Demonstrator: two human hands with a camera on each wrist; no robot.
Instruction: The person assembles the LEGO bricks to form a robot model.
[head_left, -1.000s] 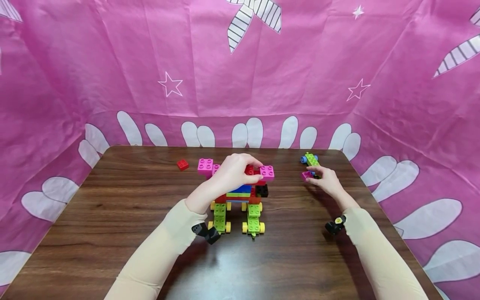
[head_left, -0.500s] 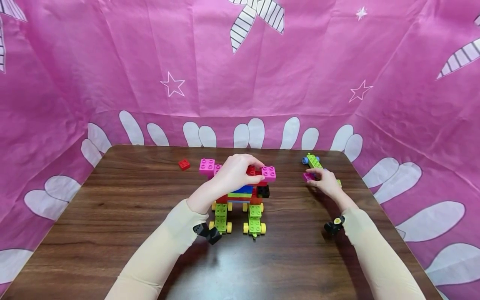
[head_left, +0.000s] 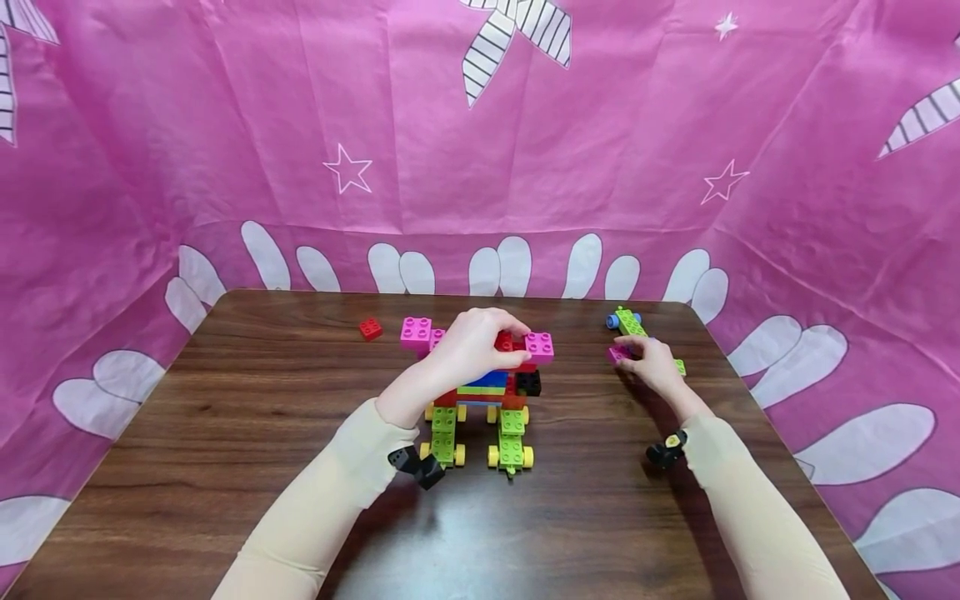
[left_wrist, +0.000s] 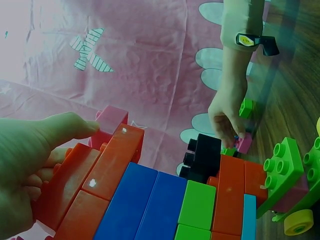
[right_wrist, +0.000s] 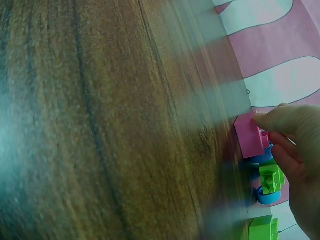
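My left hand [head_left: 472, 346] holds the top of a standing toy-brick build [head_left: 487, 380]. The build has red, blue and green layers, pink top corners, a black brick on its right side and green wheeled bases [head_left: 511, 450]. In the left wrist view, my thumb lies against a pink brick [left_wrist: 110, 122] while the fingers reach behind red bricks [left_wrist: 112, 160]. At the table's right side, my right hand [head_left: 654, 367] pinches a small pink brick [right_wrist: 249, 137]. Its fingertips are partly hidden behind the brick in the right wrist view.
Beyond the right hand lies a green wheeled base [head_left: 630, 322] with blue wheels. A green brick [head_left: 680, 367] shows just right of that hand. One red brick [head_left: 371, 329] lies at the back left of the brown table [head_left: 225, 433]. Pink cloth surrounds the table.
My right hand's fingers have drawn in around the pink brick, and the hand has shifted slightly, showing the green brick beside it. The left hand keeps its hold on the build.
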